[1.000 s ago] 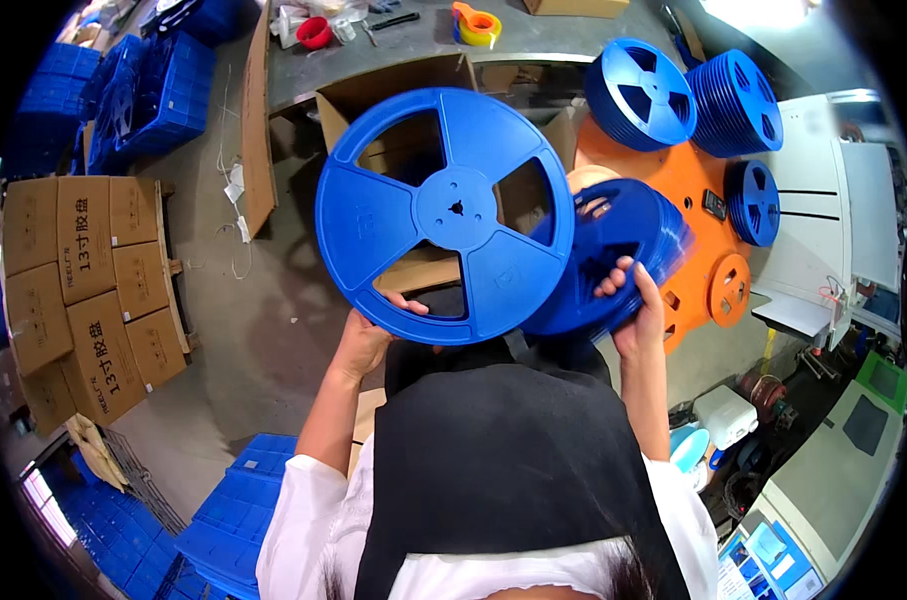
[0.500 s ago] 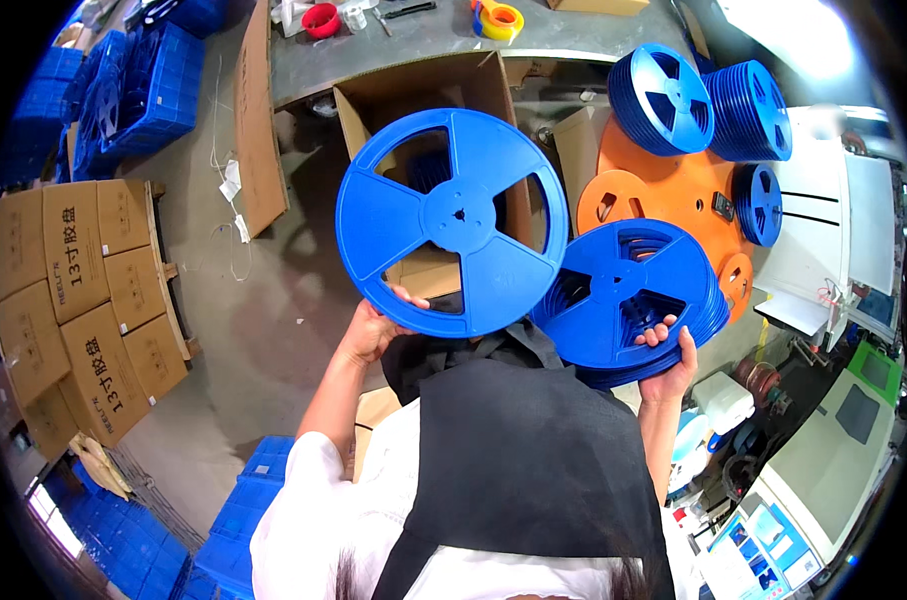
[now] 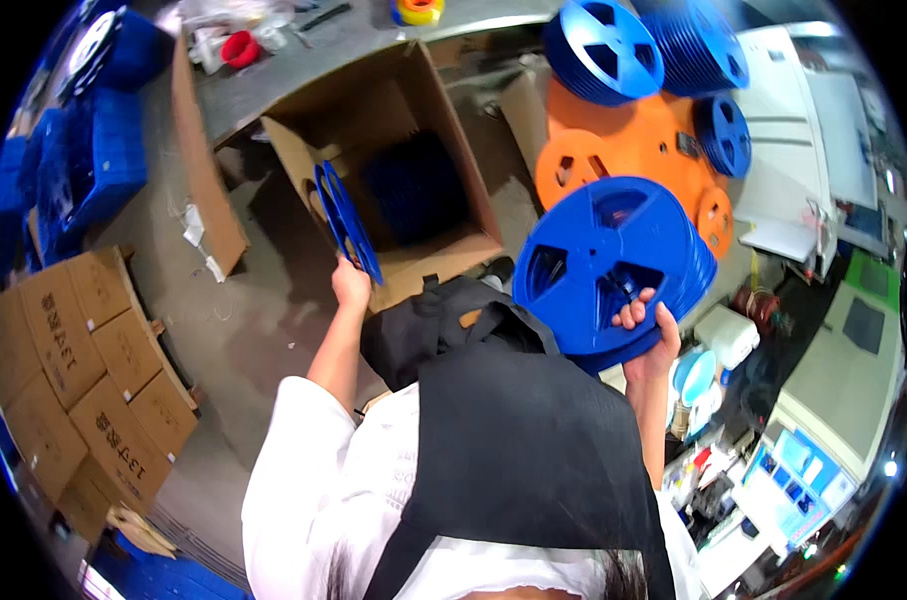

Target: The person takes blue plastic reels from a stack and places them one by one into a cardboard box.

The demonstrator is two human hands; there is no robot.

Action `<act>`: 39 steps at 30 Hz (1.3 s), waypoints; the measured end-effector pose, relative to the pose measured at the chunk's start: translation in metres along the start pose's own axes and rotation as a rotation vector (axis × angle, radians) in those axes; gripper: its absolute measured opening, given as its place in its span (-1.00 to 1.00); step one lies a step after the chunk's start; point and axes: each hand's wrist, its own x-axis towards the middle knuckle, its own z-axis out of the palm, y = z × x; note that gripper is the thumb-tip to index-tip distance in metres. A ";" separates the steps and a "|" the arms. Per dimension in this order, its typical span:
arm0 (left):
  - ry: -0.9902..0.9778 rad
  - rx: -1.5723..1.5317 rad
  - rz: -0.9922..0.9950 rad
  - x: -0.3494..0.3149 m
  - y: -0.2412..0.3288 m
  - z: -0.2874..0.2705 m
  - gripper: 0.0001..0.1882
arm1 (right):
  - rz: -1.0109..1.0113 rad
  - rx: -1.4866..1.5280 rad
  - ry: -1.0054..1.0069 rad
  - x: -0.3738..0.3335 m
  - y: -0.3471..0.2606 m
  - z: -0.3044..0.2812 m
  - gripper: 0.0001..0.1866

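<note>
My left hand (image 3: 350, 285) is closed on the lower rim of a blue plastic reel (image 3: 345, 222), seen nearly edge-on. That reel stands at the left side of an open cardboard box (image 3: 460, 165). Inside the box, in shadow, are more dark blue reels (image 3: 413, 185). On my right, a stack of blue reels (image 3: 583, 230) faces up toward me. My right hand (image 3: 648, 325) has its fingers hooked through a cutout of the top reel, and its thumb lies at the rim.
An orange round table (image 3: 613, 135) at the right bears more blue reel stacks (image 3: 605, 50). Behind the box is a grey workbench (image 3: 273, 85) with a red tape roll (image 3: 240, 49). Stacked cartons (image 3: 83, 370) and blue crates (image 3: 98, 160) stand at the left. Machines line the far right.
My left hand has turned the blue reel from face-on to edge-on and moved it left, uncovering the box's inside. My right hand still grips the stack. The whole view has shifted and tilted.
</note>
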 end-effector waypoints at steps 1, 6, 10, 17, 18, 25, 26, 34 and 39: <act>-0.005 0.065 -0.023 0.007 0.001 0.013 -0.89 | -0.005 0.002 -0.004 0.001 0.001 0.004 -0.69; -0.290 -0.035 0.085 0.045 -0.032 0.065 -0.25 | -0.037 0.088 -0.204 0.017 -0.001 0.011 -0.70; -0.356 -0.184 0.302 0.050 0.001 0.049 -0.18 | -0.099 0.121 -0.316 0.028 0.000 0.006 -0.66; -0.141 -0.202 0.817 -0.006 0.130 -0.065 -0.32 | -0.160 0.378 -0.548 0.045 0.016 0.010 -0.67; -0.114 -0.217 0.915 -0.015 0.147 -0.076 -0.34 | -0.151 0.401 -0.565 0.044 0.016 0.011 -0.67; -0.245 0.192 1.573 -0.057 0.207 -0.111 -0.28 | -0.060 0.588 -0.656 0.045 0.027 -0.003 -0.66; -0.265 0.184 1.584 -0.057 0.207 -0.110 -0.36 | -0.062 0.579 -0.661 0.044 0.028 -0.005 -0.65; -0.178 0.195 1.658 -0.058 0.201 -0.112 -0.71 | -0.063 0.565 -0.650 0.044 0.029 -0.010 -0.66; -0.152 0.202 1.630 -0.064 0.202 -0.121 -0.76 | -0.054 0.581 -0.644 0.044 0.031 -0.016 -0.67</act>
